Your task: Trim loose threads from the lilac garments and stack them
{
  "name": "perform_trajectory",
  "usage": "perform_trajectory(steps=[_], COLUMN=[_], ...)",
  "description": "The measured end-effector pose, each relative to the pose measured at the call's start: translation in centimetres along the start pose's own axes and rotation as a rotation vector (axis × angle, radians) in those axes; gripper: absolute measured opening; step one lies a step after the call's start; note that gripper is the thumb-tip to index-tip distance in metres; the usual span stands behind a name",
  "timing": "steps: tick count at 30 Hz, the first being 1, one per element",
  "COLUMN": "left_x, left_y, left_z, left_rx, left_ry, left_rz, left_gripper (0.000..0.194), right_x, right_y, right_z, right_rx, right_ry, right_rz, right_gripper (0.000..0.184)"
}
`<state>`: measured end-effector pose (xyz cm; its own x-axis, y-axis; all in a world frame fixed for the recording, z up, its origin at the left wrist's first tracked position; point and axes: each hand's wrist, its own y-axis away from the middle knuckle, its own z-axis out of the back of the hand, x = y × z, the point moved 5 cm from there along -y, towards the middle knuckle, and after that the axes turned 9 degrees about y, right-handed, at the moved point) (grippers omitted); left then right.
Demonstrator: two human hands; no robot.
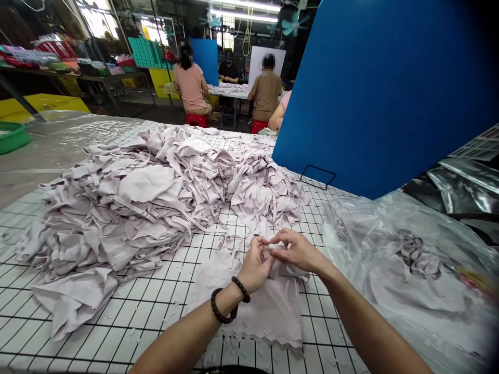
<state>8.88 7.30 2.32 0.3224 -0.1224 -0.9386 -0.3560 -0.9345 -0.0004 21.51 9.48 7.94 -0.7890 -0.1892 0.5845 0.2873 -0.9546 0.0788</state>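
Note:
My left hand (255, 265), with dark beaded bracelets (226, 301) at its wrist, pinches a pale lilac-grey fabric piece (278, 267) near its upper edge. Thumb and fingers of my right hand (296, 250) are closed on the same cloth, close to the left fingertips. The exact spot they pinch is partly covered by the fingers. Below both hands lies a flat stack of matching fabric pieces (268, 317) with zigzag-cut lower edges. Thin straps (229, 244) of the same cloth lie just left of the hands.
A large heap of similar fabric pieces (148, 182) covers the left and middle of the grid-patterned table (156, 317). At right are a clear plastic bag (413, 291) holding cloth, a blue panel (374, 98) and a wire stand (317, 176). Several people sit at the back.

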Motion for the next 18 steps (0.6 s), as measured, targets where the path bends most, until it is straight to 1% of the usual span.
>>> perform_trajectory(steps=[4,6,8,10,13,14,16,18], left_x=[0.3,0.6,0.7,0.5,0.0,-0.2,-0.7,-1.3], left_y=[-0.5,-0.5,-0.5,-0.5,-0.6,-0.7,-0.9,-1.4], left_z=[-0.2,-0.2,-0.2,-0.2,-0.4,-0.5,-0.5,-0.4], left_rx=[0.002,0.006,0.010,0.023,0.061,0.067,0.055,0.044], left_ry=[0.145,0.210,0.229,0.189,0.137,0.129,0.110,0.088], left_rz=[0.055,0.095,0.116,0.113,0.079,0.065,0.040,0.030], left_gripper=[0.041,0.048,0.051,0.049,0.043,0.041,0.038,0.035], right_x=[0.4,0.4,0.2,-0.1,-0.5,-0.5,-0.8,-1.2], right_y=[0.1,0.3,0.6,0.9,1.1,1.0,0.6,-0.4], right_z=[1.0,1.3,1.2,1.0,0.7,0.6,1.0,1.7], right_rx=[-0.092,-0.093,-0.054,-0.008,0.064,0.089,0.100,0.061], right_ry=[-0.021,-0.048,-0.051,-0.067,-0.139,-0.169,-0.238,-0.323], right_rz=[0.003,-0.016,-0.028,-0.053,-0.066,-0.060,-0.045,-0.039], right_gripper=[0.011,0.010,0.012,0.015,0.027,0.029,0.025,0.021])
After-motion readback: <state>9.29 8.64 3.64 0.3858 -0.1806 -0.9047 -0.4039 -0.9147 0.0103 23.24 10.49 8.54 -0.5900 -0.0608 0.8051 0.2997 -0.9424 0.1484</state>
